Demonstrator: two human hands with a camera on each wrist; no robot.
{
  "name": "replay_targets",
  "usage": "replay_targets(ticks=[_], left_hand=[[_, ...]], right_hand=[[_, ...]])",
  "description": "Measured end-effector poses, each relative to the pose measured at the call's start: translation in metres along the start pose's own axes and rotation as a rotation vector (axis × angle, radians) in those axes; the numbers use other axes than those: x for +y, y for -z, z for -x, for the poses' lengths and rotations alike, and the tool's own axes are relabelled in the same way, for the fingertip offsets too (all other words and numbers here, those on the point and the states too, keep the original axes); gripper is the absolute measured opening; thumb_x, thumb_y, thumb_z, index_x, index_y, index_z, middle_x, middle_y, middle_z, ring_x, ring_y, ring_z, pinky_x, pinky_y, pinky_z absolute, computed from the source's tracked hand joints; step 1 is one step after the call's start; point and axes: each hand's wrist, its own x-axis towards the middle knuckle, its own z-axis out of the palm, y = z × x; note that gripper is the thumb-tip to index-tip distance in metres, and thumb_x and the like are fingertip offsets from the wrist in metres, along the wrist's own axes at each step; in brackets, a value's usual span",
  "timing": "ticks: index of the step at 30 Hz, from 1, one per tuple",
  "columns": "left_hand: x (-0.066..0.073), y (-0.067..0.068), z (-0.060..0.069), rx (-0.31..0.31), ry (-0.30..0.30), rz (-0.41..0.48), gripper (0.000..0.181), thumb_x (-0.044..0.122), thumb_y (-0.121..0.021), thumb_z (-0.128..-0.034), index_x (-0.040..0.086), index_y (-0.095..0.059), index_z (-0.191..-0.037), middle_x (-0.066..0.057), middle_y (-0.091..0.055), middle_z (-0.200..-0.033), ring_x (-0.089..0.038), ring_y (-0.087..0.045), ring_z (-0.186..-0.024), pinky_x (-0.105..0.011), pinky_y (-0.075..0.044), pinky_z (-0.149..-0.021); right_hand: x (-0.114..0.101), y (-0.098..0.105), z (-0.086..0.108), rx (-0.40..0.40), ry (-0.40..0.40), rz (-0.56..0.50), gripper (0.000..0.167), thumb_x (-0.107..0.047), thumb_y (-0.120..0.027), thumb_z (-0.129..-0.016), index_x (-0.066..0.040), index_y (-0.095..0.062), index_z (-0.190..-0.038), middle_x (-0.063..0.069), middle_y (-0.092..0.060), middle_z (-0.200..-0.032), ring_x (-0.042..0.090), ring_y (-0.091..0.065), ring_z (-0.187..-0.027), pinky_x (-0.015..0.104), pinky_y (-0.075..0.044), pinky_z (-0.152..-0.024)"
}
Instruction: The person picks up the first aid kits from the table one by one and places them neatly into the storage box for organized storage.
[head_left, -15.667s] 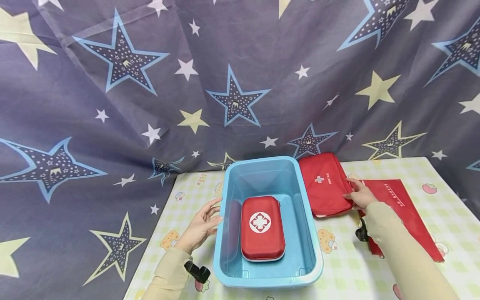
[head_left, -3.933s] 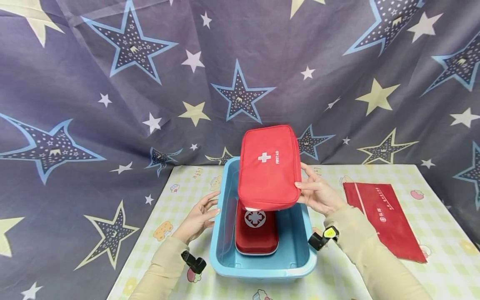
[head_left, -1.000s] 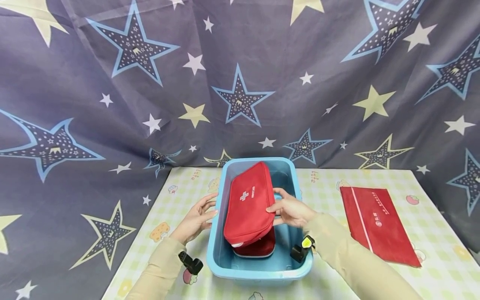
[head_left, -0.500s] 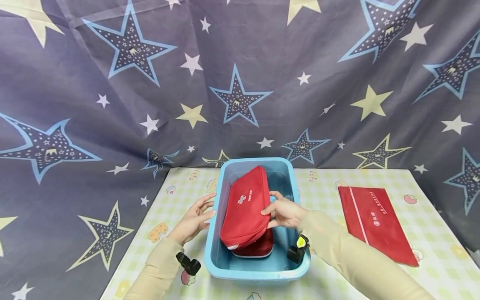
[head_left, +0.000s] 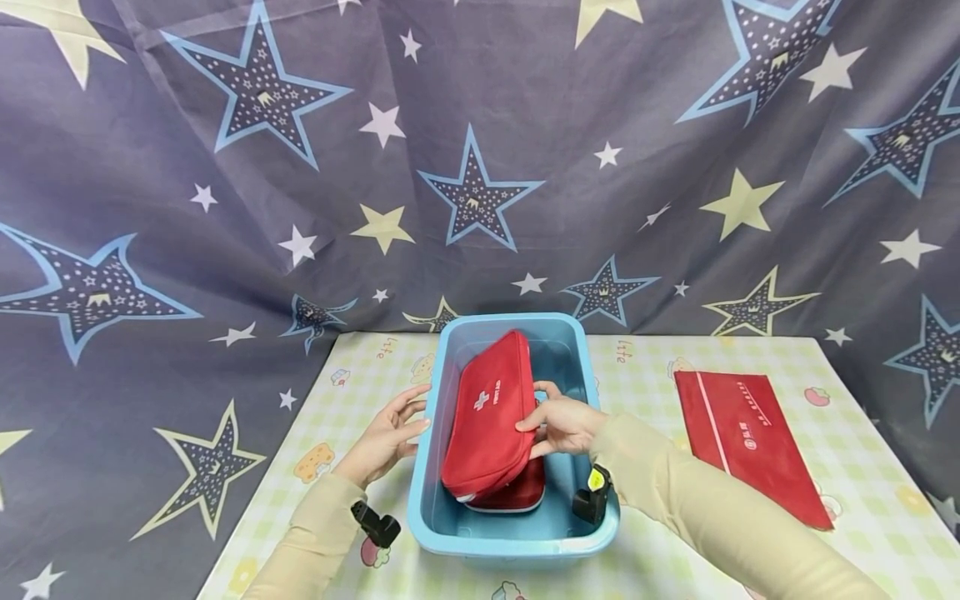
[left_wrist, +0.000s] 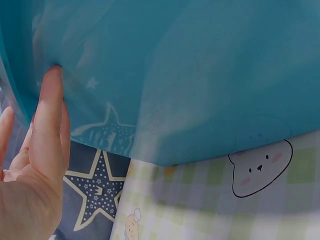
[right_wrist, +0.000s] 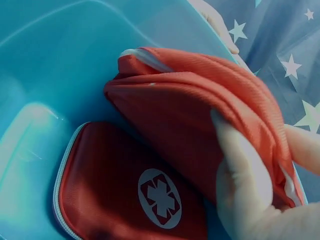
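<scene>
My right hand point(head_left: 566, 423) pinches the right edge of a soft red first aid pouch point(head_left: 486, 421) with a white cross. The pouch is tilted inside a light blue plastic bin point(head_left: 517, 547), leaning towards its left wall. Beneath it lies a red hard-shell first aid case point(head_left: 517, 493), mostly covered in the head view. In the right wrist view the case point(right_wrist: 110, 195) shows its white emblem and pale zip, and my thumb point(right_wrist: 242, 165) presses the pouch's side. My left hand point(head_left: 384, 440) rests straight fingers point(left_wrist: 49, 115) against the bin's outer left wall.
A flat red pouch point(head_left: 750, 446) with a white stripe lies on the checked tablecloth point(head_left: 645, 367) at the right. Behind the table hangs a dark star-patterned cloth point(head_left: 330, 208). The table's left edge runs beside my left forearm.
The first aid pouch was on the table right of the bin, then was lifted above it, and is now lowered inside over the case. My left hand has stayed at the bin.
</scene>
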Motion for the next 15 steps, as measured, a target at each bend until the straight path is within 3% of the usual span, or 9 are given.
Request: replay_targets(ticks=[9, 15], left_hand=[[0.0007, -0.0013, 0.0005, -0.004, -0.004, 0.008, 0.060, 0.004, -0.053, -0.0951, 0.010, -0.025, -0.148, 0.005, -0.054, -0.120, -0.010, -0.061, -0.099, -0.033, -0.057, -0.074], [0.0028, -0.0021, 0.0008, 0.002, 0.002, 0.001, 0.060, 0.004, -0.053, -0.0950, 0.010, -0.025, -0.148, 0.004, -0.053, -0.120, -0.010, -0.061, -0.098, -0.034, -0.057, -0.074]], right_hand=[[0.0059, -0.0019, -0.0024, 0.009, -0.035, 0.099, 0.071, 0.010, -0.053, -0.088, -0.019, -0.011, -0.137, 0.027, -0.039, -0.127, 0.038, -0.057, -0.103, 0.057, -0.049, -0.083], [0.0082, -0.0035, -0.0028, 0.058, -0.038, 0.187, 0.066, 0.012, -0.054, -0.087, -0.016, -0.014, -0.131, 0.027, -0.042, -0.122, 0.037, -0.060, -0.097, 0.057, -0.050, -0.079]])
